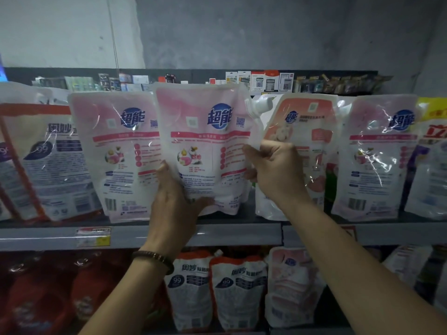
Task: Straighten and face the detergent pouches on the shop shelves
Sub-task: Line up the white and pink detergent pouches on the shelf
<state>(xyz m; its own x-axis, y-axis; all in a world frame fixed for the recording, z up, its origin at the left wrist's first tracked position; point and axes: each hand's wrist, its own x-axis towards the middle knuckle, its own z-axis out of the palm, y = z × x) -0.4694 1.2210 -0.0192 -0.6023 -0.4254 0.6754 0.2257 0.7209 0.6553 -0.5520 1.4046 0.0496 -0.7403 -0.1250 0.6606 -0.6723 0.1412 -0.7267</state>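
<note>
L hand (174, 201) grip clamped on pink pouch (205, 146) low-L edge | R hand (274, 170) grip clamped on its R edge | pouch upright

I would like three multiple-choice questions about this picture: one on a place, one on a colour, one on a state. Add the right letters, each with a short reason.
1. At which level is the held pouch?
A. upper shelf
B. lower shelf
C. floor

2. What colour is its round logo?
A. green
B. blue
C. yellow

3. How is the pouch held?
A. by one hand
B. by no hand
C. by both hands

Answers:
1 A: its base sits at the upper shelf's front edge.
2 B: the logo is blue on the pink top.
3 C: the left hand holds its lower left edge and the right hand holds its right edge.
</note>
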